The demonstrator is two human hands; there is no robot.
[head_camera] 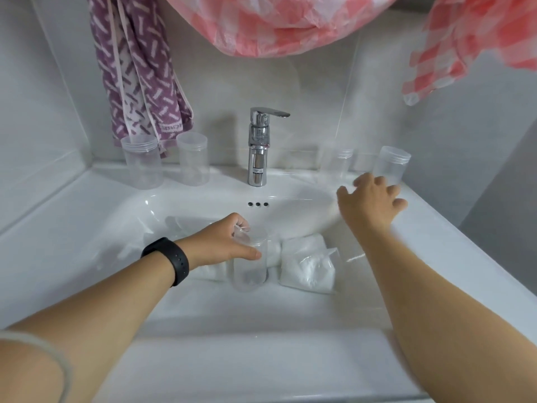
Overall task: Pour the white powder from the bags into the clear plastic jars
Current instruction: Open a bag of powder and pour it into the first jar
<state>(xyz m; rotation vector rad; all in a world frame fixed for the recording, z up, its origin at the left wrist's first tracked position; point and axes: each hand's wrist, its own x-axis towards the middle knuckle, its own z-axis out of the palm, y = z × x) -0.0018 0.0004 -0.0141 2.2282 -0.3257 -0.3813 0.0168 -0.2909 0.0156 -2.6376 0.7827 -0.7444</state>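
My left hand (225, 242) grips the rim of an open clear plastic jar (250, 266) standing upright in the white sink basin (290, 210). Bags of white powder (308, 266) lie in the basin to the right of that jar and partly behind it. My right hand (370, 200) hovers over the sink's right rim with fingers spread, holding nothing, just in front of a lidded clear jar (390, 167). Another clear jar (335, 161) stands left of that one, blurred. Two lidded jars (142, 161) (193, 158) stand at the back left.
A chrome tap (258, 146) rises at the back centre of the sink. A purple patterned towel (139, 68) hangs on the left wall. Pink checked plastic bags (276, 21) hang overhead. Grey walls close in left and right.
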